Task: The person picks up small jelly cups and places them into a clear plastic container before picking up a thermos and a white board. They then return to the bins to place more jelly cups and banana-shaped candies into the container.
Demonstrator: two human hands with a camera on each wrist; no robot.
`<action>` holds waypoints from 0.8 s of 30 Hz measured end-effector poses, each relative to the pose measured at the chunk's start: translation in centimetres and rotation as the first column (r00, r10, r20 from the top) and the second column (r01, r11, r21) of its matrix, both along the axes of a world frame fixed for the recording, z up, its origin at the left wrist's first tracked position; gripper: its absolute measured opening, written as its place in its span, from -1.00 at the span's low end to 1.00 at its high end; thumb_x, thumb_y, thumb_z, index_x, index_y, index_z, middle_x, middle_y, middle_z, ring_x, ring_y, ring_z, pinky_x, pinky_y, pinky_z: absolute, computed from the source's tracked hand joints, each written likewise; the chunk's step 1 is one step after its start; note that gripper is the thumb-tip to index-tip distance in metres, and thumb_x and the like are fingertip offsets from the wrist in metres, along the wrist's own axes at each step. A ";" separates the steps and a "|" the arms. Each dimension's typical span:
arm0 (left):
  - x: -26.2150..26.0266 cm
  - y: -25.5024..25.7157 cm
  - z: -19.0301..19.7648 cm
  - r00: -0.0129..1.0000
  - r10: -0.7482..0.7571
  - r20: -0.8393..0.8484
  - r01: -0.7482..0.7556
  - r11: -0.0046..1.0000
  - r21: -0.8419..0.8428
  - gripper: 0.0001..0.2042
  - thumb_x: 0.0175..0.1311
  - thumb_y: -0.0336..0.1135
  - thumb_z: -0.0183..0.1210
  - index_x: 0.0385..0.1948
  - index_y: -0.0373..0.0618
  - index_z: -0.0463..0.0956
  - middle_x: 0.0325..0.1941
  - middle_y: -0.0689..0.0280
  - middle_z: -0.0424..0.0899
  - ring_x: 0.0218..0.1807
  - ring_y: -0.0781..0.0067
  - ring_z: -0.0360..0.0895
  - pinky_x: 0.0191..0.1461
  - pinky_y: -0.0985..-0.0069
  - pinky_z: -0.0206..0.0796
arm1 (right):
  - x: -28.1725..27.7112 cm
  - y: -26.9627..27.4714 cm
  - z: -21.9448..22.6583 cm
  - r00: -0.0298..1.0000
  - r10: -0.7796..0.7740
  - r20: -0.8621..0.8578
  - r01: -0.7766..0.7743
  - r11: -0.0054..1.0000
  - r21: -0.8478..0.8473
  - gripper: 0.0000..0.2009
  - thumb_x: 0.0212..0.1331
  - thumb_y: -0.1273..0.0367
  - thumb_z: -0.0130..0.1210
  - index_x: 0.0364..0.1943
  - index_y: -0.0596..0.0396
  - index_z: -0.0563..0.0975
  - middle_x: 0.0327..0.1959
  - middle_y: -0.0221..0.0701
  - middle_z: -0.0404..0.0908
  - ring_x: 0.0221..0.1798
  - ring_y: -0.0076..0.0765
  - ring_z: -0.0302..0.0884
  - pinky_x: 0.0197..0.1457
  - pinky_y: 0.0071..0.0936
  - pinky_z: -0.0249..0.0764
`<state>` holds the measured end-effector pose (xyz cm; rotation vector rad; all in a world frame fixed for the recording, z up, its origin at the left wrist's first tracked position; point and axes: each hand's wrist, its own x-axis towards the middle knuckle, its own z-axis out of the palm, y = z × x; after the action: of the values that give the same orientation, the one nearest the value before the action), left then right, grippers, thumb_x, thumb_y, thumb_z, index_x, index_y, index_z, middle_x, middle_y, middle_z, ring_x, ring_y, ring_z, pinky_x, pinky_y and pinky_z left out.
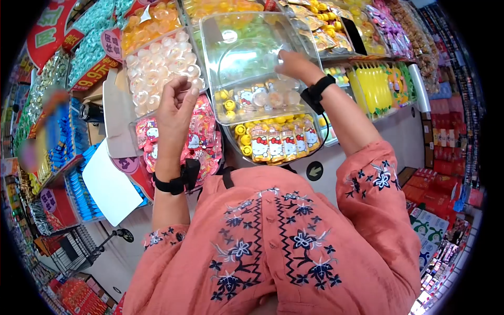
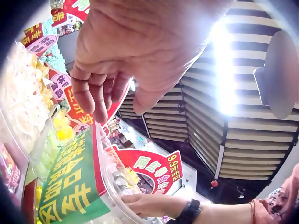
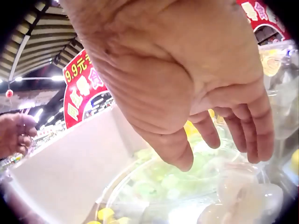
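A clear plastic box (image 1: pixel 239 113) sits across the candy bins, with a few milky jelly cups (image 1: pixel 275 98) at its near end. My right hand (image 1: pixel 296 65) is over the right side of this box, fingers stretched downward. In the right wrist view, its fingers (image 3: pixel 252 135) hang apart with nothing between them, just above the milky jelly cups (image 3: pixel 247 200). Raised in front of the bin of white jelly cups (image 1: pixel 163 68) is my left hand (image 1: pixel 176 102), fingers loosely bent and holding nothing. Green jellies (image 3: pixel 173 175) show through the clear plastic.
Pink candy packets (image 1: pixel 202 134) fill a bin below the left hand. Yellow Hello Kitty packs (image 1: pixel 278 142) stand in a round tub nearest the body. A white sheet (image 1: pixel 111 181) leans at the left; a shopping cart (image 1: pixel 73 249) stands beyond it. Yellow tubes (image 1: pixel 374 86) lie to the right.
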<state>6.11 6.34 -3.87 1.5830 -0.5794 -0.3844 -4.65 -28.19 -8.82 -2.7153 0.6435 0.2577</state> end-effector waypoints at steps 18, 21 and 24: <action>-1.1 -1.1 -1.4 0.994 -0.113 -0.013 0.114 0.987 0.112 -0.67 0.43 -0.34 0.17 0.14 -0.26 0.43 0.00 0.29 0.58 -0.01 0.57 0.50 0.14 0.58 0.38 | 1.4 -1.1 -3.2 0.999 -0.016 -0.039 0.016 1.000 -0.015 -0.67 0.05 0.31 0.22 -0.15 0.27 0.59 -0.12 0.05 0.66 0.02 0.13 0.62 0.11 -0.09 0.54; -1.1 -1.4 -1.3 0.992 -0.126 -0.029 0.128 0.990 0.065 -0.68 0.44 -0.36 0.15 0.14 -0.26 0.43 0.01 0.29 0.57 0.01 0.56 0.51 0.16 0.58 0.38 | 1.7 -0.8 -1.1 0.994 -0.109 -0.018 0.110 0.960 0.258 -0.68 0.08 0.28 0.22 -0.17 0.25 0.58 -0.20 -0.11 0.68 -0.10 -0.10 0.65 0.00 -0.24 0.58; -0.8 -1.6 -0.5 0.990 -0.130 -0.046 0.131 0.991 0.031 -0.69 0.45 -0.36 0.14 0.14 -0.26 0.43 0.03 0.30 0.57 0.03 0.56 0.51 0.17 0.57 0.40 | 1.9 0.3 2.2 0.976 -0.161 0.147 0.028 0.762 0.646 -0.74 0.15 0.25 0.20 -0.20 0.15 0.56 -0.29 -0.39 0.61 -0.21 -0.45 0.56 -0.12 -0.48 0.51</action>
<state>5.30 4.72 -4.41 1.5696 -0.6474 -0.5284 -2.71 -27.89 -6.58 -2.0026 0.5113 0.1460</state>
